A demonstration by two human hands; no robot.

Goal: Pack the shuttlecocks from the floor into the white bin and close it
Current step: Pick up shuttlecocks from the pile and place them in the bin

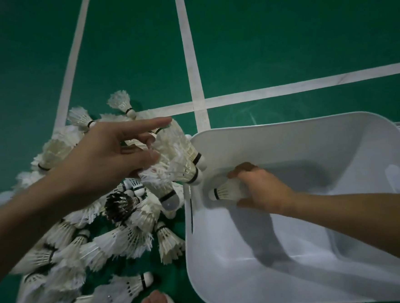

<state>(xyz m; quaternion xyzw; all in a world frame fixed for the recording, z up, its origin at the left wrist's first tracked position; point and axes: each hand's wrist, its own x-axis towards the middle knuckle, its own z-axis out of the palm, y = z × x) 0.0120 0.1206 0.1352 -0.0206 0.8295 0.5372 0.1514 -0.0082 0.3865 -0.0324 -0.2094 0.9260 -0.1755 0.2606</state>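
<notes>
I saw both hands loaded at the white bin [287, 127].
Left hand [114, 152] clutched a bunch [178, 157] at its rim, red stamp [154, 171] unreadable; right hand [263, 189] gripped one shuttlecock [225, 190] inside; pile [94, 248] alongside.

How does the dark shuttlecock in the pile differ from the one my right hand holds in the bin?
The dark shuttlecock has blackish feathers; the held shuttlecock is white. The dark shuttlecock lies in the floor pile; the held shuttlecock is inside the white bin. The right hand grips the held shuttlecock; nothing grips the dark one. Both are feathered.
</notes>
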